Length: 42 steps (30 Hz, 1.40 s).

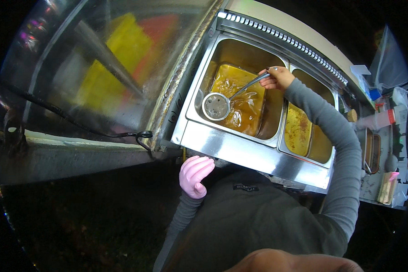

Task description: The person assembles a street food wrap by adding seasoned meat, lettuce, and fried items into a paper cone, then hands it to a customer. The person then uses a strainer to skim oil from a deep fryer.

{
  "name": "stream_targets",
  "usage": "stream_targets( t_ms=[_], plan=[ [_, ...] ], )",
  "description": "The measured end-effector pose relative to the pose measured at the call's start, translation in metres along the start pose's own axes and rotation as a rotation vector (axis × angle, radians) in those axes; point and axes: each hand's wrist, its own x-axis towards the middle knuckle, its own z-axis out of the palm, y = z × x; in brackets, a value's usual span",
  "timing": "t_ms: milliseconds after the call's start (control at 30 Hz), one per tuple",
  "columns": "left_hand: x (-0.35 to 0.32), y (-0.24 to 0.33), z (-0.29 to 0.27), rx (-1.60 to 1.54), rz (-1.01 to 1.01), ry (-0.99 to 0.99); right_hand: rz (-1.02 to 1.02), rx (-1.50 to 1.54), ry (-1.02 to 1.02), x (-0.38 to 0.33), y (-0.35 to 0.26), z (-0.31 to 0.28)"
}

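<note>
1. Stainless steel forms the fryer unit [240,152], which holds two rectangular wells side by side: a left well [240,95] and a right well [306,131], each filled with amber oil.
2. Right hand [278,78]: bare, at the far right corner of the left well. Its fingers are closed around the end of the skimmer handle [249,86].
3. Skimmer [216,106]: a round perforated metal bowl on a long thin handle. The handle slopes down and to the left from the right hand. The bowl sits at the left side of the left well, at the oil surface; whether it touches the oil cannot be told.
4. Left hand [195,176]: covered by a pink glove, positioned just near of the fryer's front panel at its left end. The fingers are extended and slightly curled, gripping nothing. Contact with the panel cannot be confirmed.
5. Both arms wear grey sleeves [342,149]; the right sleeve crosses over the right well.
6. A slotted vent strip [281,38] runs along the far edge of the fryer.
7. A curved glass panel [109,68] stands to the left of the fryer, showing blurred yellow and red shapes.
8. A cluttered shelf [387,136] with containers lies at the far right.
</note>
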Motion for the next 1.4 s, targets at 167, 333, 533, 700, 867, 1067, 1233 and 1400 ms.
stream_targets(
  t_ms=[167,333,533,700,867,1067,1233,1400],
  plan=[
    [0.0,0.0,0.001,0.008,-0.004,-0.016,-0.072,0.082,0.003,-0.014,-0.022,-0.027],
    [-0.001,-0.003,0.004,-0.034,-0.022,-0.02,-0.449,-0.302,0.136,-0.012,-0.049,-0.072],
    [-0.002,-0.006,0.007,-0.05,-0.015,-0.02,-0.452,-0.56,0.16,0.001,-0.041,-0.081],
    [0.0,-0.008,0.009,-0.07,-0.037,-0.007,-0.362,-0.476,0.078,-0.001,-0.027,-0.063],
    [0.0,-0.006,0.01,-0.064,-0.036,0.008,-0.194,-0.393,-0.097,-0.006,-0.007,-0.021],
    [0.0,-0.004,0.01,-0.06,-0.033,0.005,0.054,-0.199,-0.131,0.003,-0.008,0.001],
    [0.0,-0.004,0.013,-0.089,-0.032,0.012,0.077,-0.109,-0.106,0.002,-0.016,-0.005],
    [0.0,-0.004,0.016,-0.106,-0.032,0.024,-0.007,-0.046,-0.086,-0.01,-0.034,-0.026]
  ],
)
